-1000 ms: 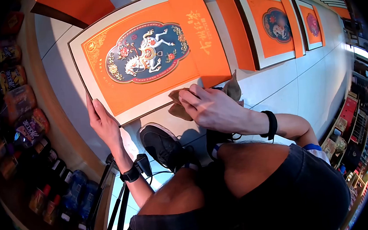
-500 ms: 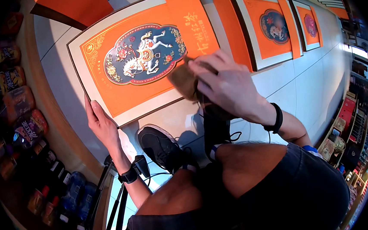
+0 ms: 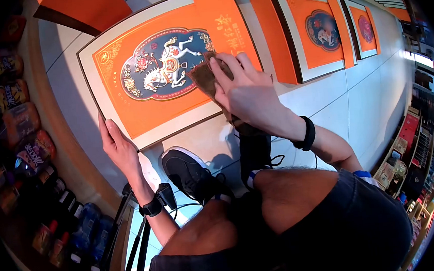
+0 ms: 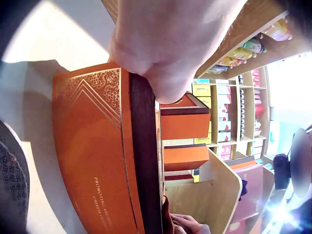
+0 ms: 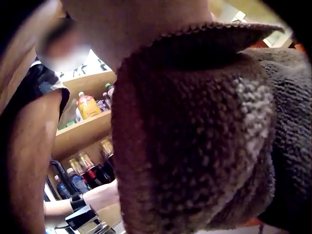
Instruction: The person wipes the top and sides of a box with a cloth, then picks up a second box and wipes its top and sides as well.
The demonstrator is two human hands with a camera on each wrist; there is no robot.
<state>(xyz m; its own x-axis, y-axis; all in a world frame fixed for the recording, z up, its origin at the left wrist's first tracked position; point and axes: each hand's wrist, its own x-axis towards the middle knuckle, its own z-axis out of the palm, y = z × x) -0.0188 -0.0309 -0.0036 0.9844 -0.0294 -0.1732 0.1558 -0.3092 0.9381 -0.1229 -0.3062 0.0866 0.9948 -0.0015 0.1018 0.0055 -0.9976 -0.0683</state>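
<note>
Head view: the orange box (image 3: 171, 68) lies ahead of the person's feet, its printed face turned up, above the tiled floor (image 3: 326, 104); its long axis runs from left to right with the right end farther off, so most of the printed face lies leftward from the fingers of the right hand (image 3: 252, 94); those fingers are spread and bent over a brown cloth (image 3: 205, 80), gripping it, and its loose corner reaches over the lower right border of the horse emblem (image 3: 142, 65); whether that corner presses on the print or only hangs just above it cannot be told; the right hand is nearer the emblem and the orange band (image 3: 217, 13), while the left hand (image 3: 121, 148) is at the near left corner, thumb and one finger lying along the short edge, the other fingers hidden, so I cannot tell whether they curl round it; the left wrist view shows that hand touching the box above its dark edge strip (image 4: 141, 146); the right wrist view is mostly filled by the folded cloth; two similar boxes (image 3: 316, 31) stand farther right.
</note>
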